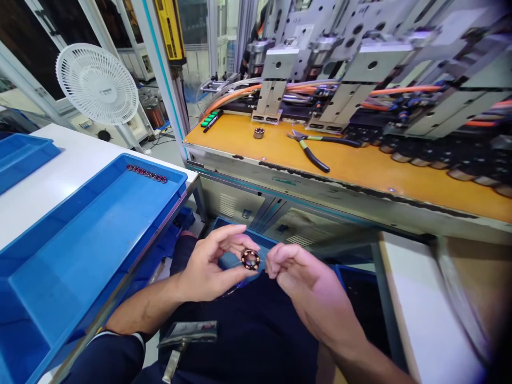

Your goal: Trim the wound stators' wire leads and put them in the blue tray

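Above my lap, my left hand (pixel 212 264) grips a small stator (pixel 250 259) between thumb and fingers. The stator is a dark ring with copper-coloured windings around its open middle, its face turned towards me. Just to the right, my right hand (pixel 296 266) is closed in a pinch near the ring's edge. A faint thin wire (pixel 262 261) runs from the stator towards those fingertips; the exact point where they hold it is hidden.
A blue tray (pixel 88 240) on the left table holds a row of small parts (pixel 146 174). On the orange bench (pixel 248 141) ahead lie another stator (pixel 259 133), pliers (pixel 310 149) and a marker (pixel 212 121). Machine fixtures (pixel 276 80) stand behind; a white fan (pixel 98 85) is at left.
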A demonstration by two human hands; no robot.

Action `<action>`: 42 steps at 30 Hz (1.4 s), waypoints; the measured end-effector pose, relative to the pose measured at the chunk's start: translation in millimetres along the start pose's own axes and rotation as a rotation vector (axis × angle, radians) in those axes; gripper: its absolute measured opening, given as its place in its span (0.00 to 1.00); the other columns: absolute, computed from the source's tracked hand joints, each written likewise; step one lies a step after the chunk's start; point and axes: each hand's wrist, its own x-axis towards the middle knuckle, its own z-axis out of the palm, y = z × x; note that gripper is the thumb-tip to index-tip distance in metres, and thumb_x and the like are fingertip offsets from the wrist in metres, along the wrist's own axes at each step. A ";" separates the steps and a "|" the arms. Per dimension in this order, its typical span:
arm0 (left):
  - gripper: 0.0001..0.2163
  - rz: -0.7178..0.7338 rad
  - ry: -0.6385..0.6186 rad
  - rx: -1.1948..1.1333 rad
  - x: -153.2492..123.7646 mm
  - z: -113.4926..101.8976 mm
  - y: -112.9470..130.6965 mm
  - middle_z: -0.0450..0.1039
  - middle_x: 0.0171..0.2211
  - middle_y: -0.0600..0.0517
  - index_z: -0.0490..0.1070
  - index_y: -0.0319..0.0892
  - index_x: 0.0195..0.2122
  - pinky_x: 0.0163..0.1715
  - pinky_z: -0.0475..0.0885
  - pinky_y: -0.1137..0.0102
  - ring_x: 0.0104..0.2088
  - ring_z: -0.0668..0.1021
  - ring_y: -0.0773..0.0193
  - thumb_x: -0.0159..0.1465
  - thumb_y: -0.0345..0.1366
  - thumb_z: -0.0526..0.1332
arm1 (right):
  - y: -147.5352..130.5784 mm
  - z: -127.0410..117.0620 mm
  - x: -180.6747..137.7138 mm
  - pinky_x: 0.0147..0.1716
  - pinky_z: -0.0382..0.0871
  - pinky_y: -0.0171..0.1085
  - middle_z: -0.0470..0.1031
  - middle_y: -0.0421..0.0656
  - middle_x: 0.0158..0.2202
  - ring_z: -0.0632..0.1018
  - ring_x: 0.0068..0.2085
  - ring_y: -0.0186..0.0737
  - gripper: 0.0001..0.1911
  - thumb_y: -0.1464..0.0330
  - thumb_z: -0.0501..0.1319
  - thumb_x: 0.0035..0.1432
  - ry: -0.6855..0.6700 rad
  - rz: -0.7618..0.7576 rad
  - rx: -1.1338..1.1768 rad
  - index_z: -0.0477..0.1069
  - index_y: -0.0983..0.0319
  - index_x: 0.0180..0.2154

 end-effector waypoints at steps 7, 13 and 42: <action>0.31 -0.184 -0.034 -0.277 -2.7 3.0 2.1 0.78 0.46 0.46 0.63 0.48 0.58 0.44 0.79 0.69 0.41 0.82 0.64 0.56 0.21 0.68 | 1.0 2.5 -5.9 0.34 0.64 0.32 0.65 0.37 0.29 0.67 0.33 0.32 0.13 0.59 0.60 0.64 -0.016 0.078 0.082 0.66 0.60 0.30; 0.15 -0.325 -0.073 -0.429 1.2 -3.3 5.3 0.76 0.46 0.46 0.77 0.42 0.43 0.42 0.79 0.69 0.39 0.82 0.65 0.55 0.23 0.69 | -14.8 -5.7 -3.7 0.32 0.65 0.33 0.67 0.38 0.30 0.69 0.32 0.33 0.13 0.57 0.61 0.62 -0.066 0.071 -0.072 0.68 0.60 0.32; 0.14 -0.633 -0.139 -0.524 2.0 -2.9 9.9 0.76 0.40 0.48 0.80 0.41 0.40 0.33 0.76 0.75 0.32 0.79 0.68 0.51 0.28 0.73 | -44.2 -32.6 16.2 0.25 0.67 0.32 0.70 0.40 0.29 0.70 0.29 0.34 0.10 0.59 0.65 0.57 -0.343 0.030 -0.410 0.73 0.59 0.33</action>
